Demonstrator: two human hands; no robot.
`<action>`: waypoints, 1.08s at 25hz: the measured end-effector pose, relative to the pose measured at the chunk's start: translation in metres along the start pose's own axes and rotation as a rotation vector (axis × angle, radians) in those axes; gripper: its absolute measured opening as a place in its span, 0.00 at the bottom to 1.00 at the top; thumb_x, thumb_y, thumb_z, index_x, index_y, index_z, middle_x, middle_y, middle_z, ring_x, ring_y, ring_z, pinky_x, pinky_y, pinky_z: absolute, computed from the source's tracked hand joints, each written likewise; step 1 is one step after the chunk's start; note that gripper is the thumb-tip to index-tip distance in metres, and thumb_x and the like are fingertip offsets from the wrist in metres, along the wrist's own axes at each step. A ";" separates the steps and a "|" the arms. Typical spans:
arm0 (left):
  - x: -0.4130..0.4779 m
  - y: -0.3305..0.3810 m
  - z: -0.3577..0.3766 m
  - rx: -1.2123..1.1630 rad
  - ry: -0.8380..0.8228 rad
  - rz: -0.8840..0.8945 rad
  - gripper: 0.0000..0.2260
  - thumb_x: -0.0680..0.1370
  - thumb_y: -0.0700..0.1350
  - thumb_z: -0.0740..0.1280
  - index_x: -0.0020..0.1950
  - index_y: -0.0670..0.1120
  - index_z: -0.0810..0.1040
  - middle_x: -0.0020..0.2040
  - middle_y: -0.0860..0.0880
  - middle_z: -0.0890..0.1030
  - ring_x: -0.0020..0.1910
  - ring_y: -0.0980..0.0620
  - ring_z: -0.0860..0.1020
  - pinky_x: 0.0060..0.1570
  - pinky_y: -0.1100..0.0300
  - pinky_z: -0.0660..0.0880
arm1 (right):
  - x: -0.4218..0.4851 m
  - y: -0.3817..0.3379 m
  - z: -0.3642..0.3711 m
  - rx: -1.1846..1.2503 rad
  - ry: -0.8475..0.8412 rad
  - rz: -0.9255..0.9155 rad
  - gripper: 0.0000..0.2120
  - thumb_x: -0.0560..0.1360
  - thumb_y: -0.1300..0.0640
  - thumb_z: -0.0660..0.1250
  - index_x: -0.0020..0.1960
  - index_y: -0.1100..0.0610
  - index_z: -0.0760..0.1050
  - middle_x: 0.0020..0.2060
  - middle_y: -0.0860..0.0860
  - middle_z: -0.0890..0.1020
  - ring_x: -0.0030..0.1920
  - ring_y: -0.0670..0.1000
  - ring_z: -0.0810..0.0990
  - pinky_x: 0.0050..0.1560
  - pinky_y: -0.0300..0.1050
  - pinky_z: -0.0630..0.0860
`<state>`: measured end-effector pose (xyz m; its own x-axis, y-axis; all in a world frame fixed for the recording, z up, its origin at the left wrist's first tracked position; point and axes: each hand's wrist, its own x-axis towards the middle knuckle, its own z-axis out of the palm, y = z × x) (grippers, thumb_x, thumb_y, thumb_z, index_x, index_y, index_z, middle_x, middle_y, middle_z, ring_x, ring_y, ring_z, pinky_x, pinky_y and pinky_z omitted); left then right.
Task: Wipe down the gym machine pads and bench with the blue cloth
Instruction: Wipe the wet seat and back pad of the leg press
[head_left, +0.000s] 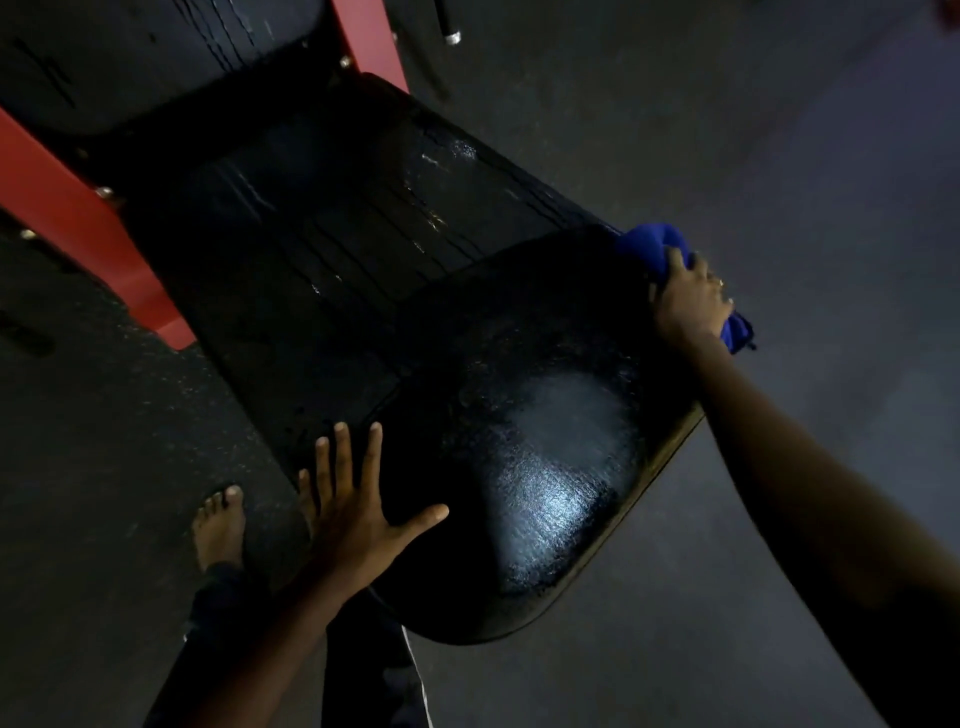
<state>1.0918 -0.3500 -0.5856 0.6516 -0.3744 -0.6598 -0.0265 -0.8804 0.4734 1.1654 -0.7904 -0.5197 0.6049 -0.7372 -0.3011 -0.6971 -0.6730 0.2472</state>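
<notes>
Moisture streaks the long black vinyl bench pad (337, 218) beyond both hands, with drip lines running along it. The rounded glossy black seat pad (519, 441) between the hands shows a dull hazy patch and a shine nearer the person. The right hand (693, 301) has its fingers curled round the bunched blue cloth (649, 241) and presses it against the seat's edge, at the corner where the seat meets the long pad. Cloth sticks out above and below the knuckles. The left hand (353, 514) lies flat on the seat's opposite edge with fingers straight and spread, holding nothing, apparently steadying the pad. Past its fingertips a red-painted metal frame (67, 208) runs beside the bench, and a bare foot (221, 525) stands on the dark rubber floor (727, 130) just left of that wrist.

The step in hand looks like wiping the seat's rim. The next move likely calls for drawing the cloth from the right hand's corner across toward the left hand, or up onto the streaked pad. Either way it needs firm, even pressure to lift the runs.
</notes>
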 end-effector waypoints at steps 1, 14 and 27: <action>0.000 -0.001 0.000 -0.001 0.004 -0.001 0.57 0.58 0.86 0.46 0.79 0.59 0.35 0.80 0.47 0.33 0.78 0.46 0.32 0.75 0.41 0.38 | -0.015 0.005 0.002 -0.006 0.019 0.009 0.25 0.80 0.50 0.61 0.75 0.51 0.61 0.73 0.62 0.65 0.69 0.69 0.68 0.65 0.76 0.65; 0.000 0.001 0.000 0.005 -0.004 0.000 0.58 0.58 0.85 0.48 0.80 0.58 0.36 0.80 0.46 0.35 0.78 0.45 0.33 0.75 0.41 0.38 | -0.012 0.030 0.005 0.014 0.058 0.055 0.27 0.79 0.49 0.62 0.76 0.50 0.60 0.73 0.61 0.66 0.70 0.67 0.67 0.65 0.74 0.66; 0.000 0.004 -0.004 0.054 -0.002 -0.033 0.58 0.57 0.85 0.46 0.79 0.58 0.35 0.80 0.47 0.36 0.79 0.46 0.35 0.76 0.41 0.40 | 0.015 0.004 0.008 0.074 0.086 0.186 0.25 0.80 0.46 0.60 0.75 0.53 0.62 0.69 0.61 0.70 0.69 0.66 0.69 0.68 0.71 0.63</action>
<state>1.0946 -0.3519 -0.5812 0.6514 -0.3452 -0.6757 -0.0461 -0.9069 0.4189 1.1686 -0.8032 -0.5305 0.4913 -0.8531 -0.1756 -0.8245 -0.5206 0.2220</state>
